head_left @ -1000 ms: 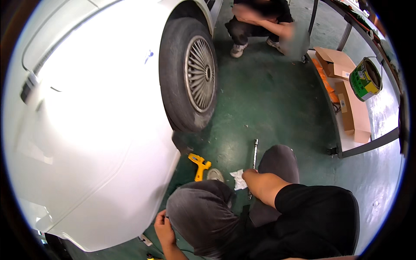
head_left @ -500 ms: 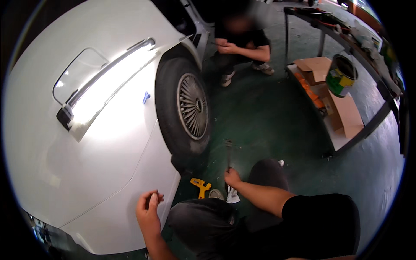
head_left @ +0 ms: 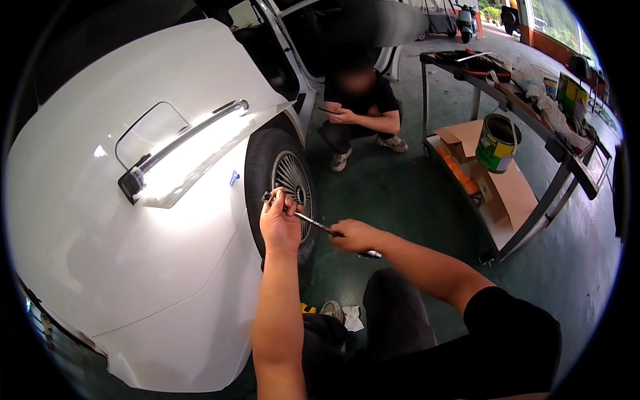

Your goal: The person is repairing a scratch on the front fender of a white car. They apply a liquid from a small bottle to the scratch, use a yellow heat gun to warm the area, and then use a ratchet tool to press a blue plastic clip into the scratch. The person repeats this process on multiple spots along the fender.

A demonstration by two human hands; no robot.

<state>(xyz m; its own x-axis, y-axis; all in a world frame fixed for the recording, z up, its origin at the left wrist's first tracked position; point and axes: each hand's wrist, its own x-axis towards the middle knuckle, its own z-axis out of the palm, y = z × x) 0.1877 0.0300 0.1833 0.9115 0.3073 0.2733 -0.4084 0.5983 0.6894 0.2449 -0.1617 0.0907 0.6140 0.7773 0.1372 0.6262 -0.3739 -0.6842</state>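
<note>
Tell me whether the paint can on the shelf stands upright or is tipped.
Upright. The paint can stands on its base on flattened cardboard on the metal bench's lower shelf, round top rim facing up, wire handle raised.

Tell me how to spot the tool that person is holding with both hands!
Start at the big white car and find its front wheel with the silver spoked hub. Just in front of it, the left hand and right hand share one long, thin metal wrench. It is the only shiny rod held up in the air.
</note>
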